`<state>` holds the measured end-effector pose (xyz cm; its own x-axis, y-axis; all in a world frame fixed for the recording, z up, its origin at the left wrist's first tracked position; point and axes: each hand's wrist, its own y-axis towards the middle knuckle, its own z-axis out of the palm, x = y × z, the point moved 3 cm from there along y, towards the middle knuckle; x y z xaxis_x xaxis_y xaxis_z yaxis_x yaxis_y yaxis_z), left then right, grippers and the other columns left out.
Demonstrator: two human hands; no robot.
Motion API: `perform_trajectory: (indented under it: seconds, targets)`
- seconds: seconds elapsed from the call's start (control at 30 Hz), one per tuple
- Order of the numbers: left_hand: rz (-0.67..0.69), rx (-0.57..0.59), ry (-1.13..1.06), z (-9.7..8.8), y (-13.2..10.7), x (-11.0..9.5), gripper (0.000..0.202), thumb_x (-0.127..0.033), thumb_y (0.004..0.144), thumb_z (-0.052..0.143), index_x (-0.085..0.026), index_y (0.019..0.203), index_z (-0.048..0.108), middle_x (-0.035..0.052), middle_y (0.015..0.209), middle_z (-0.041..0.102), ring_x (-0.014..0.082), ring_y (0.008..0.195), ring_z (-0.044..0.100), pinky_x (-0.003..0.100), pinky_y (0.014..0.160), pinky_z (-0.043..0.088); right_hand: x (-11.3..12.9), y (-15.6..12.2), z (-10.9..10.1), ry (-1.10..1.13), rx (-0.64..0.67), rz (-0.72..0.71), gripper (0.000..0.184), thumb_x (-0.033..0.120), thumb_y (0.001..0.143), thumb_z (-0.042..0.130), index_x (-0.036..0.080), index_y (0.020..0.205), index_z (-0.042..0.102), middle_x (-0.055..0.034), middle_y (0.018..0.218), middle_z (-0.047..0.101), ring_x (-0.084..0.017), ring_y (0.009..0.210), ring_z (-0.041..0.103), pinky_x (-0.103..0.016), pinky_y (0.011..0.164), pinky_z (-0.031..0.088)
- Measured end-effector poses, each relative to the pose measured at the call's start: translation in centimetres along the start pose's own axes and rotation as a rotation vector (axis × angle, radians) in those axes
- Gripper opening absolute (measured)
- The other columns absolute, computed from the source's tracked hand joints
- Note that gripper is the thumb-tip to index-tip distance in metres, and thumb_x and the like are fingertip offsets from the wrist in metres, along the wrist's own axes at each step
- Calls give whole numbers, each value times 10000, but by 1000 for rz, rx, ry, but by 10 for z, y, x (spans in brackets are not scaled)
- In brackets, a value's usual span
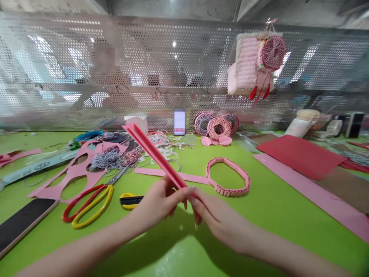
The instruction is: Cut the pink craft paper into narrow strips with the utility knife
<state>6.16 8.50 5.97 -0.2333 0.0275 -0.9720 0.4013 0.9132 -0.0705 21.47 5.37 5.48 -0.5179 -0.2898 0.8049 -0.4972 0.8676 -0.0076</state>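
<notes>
Both of my hands hold a long folded pink paper strip [152, 152] that rises up and to the left over the green table [271, 207]. My left hand [157, 202] pinches its near end with thumb and fingers closed. My right hand [215, 215] grips the same end from the right, fingers closed round it. A pleated pink paper ring [230, 188] with a flat pink tail lies just beyond my hands. Red and yellow scissors [89, 202] and a yellow utility knife [129, 200] lie to the left of my left hand.
A pink sheet with cut-out holes [72, 175], twine, a dark phone [23, 221], red card [302, 156] and pink strip [317, 196] lie around. Woven pink rings [217, 127] and a standing phone [179, 122] are at the back by a perforated screen [144, 69]; a person sits behind it.
</notes>
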Motion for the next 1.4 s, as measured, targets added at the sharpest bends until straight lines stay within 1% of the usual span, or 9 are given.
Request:
perform_trajectory:
  seconds: [0.33, 0.5, 0.67, 0.8, 0.87, 1.0, 1.13, 1.2, 1.4]
  targets:
    - [27, 68, -4, 7, 6, 12, 379, -536, 779, 639, -178, 774, 518, -51, 584, 549, 56, 408, 417, 193, 367, 315, -20, -4, 11, 384, 86, 112, 469, 591, 958, 421, 200, 1172, 569, -22, 807, 592, -173, 713, 563, -310, 678, 489]
    - [23, 94, -16, 5, 6, 7, 350, -506, 774, 650, -174, 787, 536, -65, 556, 527, 54, 402, 413, 186, 370, 313, -21, -8, 15, 538, 119, 192, 572, 649, 952, 350, 200, 1234, 563, 9, 681, 558, -144, 573, 543, -265, 535, 479]
    - [-46, 129, -40, 1, 3, 2, 416, -542, 801, 627, -145, 914, 575, -45, 586, 564, 57, 391, 433, 196, 386, 361, -16, -6, 6, 429, -112, 33, 646, 699, 930, 307, 198, 1083, 685, -57, 755, 634, -200, 664, 599, -325, 618, 531]
    - [-66, 95, -56, -6, 7, 1, 406, -502, 790, 661, -139, 967, 619, 8, 763, 655, 27, 401, 426, 181, 390, 344, -17, -3, -1, 324, -221, -39, 617, 672, 949, 296, 218, 1087, 690, -62, 788, 661, -220, 684, 594, -335, 630, 519]
    - [-64, 73, -52, -8, 9, 2, 411, -498, 777, 681, -143, 979, 633, 19, 820, 669, 22, 415, 423, 176, 390, 342, -20, -2, -1, 290, -209, -41, 617, 661, 959, 272, 213, 1085, 677, -55, 765, 645, -212, 650, 570, -332, 600, 500]
    - [-58, 69, -40, -5, 10, 5, 437, -530, 748, 699, -156, 953, 606, -28, 723, 614, 41, 427, 420, 186, 390, 360, -22, -1, 4, 230, -97, -74, 578, 612, 990, 243, 192, 1010, 641, -42, 771, 618, -177, 638, 536, -309, 597, 461]
    - [-55, 70, -5, -1, 10, 9, 409, -520, 726, 712, -177, 880, 549, -65, 645, 556, 55, 430, 417, 191, 389, 350, -23, -3, 9, 20, 3, -65, 551, 690, 895, 442, 165, 964, 594, -29, 721, 596, -168, 603, 492, -297, 559, 379]
    - [-51, 56, 31, -1, 11, 12, 389, -492, 714, 731, -183, 851, 538, -62, 640, 565, 66, 442, 437, 198, 401, 353, -25, -4, 11, -81, 28, -29, 519, 662, 908, 446, 168, 995, 580, -20, 687, 588, -168, 575, 479, -290, 540, 340]
    - [-50, -51, 146, -6, 15, 22, 395, -490, 674, 768, -185, 721, 521, -76, 539, 499, 83, 440, 436, 210, 422, 321, -28, -3, 13, -153, -5, -14, 348, 467, 1002, 360, 179, 1016, 555, -94, 877, 672, -223, 734, 592, -337, 660, 416]
